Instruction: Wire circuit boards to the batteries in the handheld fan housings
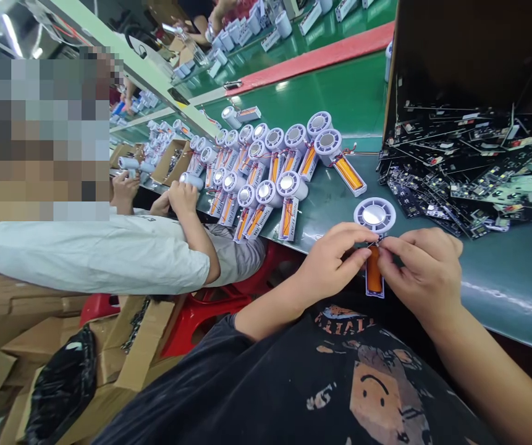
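Observation:
A lavender handheld fan point(375, 214) lies at the table's front edge, its round head away from me. Its opened handle shows an orange battery point(374, 272). Over the neck, between head and battery, my left hand point(340, 256) pinches thin wires between thumb and forefinger. From the other side my right hand point(421, 269) is also closed at the same spot, fingertips almost touching the left ones. The wire ends are too small and covered to make out. Several similar fans point(288, 184) with open handles lie in rows to the left.
A box point(389, 93) stands at the right, with a heap of black circuit boards point(474, 173) spilling onto the table point(502, 272). A co-worker's arm point(196, 228) rests at the left. Behind runs a green conveyor belt point(312, 80) with a red strip point(316, 57). Cardboard boxes point(149, 334) stand below.

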Motion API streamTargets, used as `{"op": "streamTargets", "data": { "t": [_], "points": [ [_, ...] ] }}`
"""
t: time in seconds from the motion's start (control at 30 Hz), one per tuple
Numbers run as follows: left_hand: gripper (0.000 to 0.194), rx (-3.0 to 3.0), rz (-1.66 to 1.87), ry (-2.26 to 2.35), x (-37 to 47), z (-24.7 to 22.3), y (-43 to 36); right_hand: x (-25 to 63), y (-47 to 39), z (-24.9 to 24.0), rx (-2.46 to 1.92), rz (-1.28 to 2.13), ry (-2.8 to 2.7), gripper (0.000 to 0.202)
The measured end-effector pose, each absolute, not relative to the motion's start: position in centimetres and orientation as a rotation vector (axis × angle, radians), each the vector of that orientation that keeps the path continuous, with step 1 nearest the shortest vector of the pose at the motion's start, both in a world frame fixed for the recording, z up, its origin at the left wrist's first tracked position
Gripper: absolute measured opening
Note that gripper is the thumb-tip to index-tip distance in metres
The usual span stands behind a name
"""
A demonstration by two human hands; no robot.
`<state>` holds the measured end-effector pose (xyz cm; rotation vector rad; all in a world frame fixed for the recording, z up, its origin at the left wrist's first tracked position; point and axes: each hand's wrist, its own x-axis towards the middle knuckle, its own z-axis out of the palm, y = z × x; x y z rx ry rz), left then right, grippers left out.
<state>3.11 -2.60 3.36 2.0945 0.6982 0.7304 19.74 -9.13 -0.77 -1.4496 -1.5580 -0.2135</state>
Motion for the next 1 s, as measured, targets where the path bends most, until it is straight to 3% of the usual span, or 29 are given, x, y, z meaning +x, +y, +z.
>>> {"op": "streamTargets", "data": {
  "t": [1.0],
  "points": [
    [0.02, 2.13, 0.739, 0.625, 2.5, 3.44, -2.63, 20.08, -9.11, -0.82, -1.43, -0.041, -1.528, 0.003]
  ]
}}
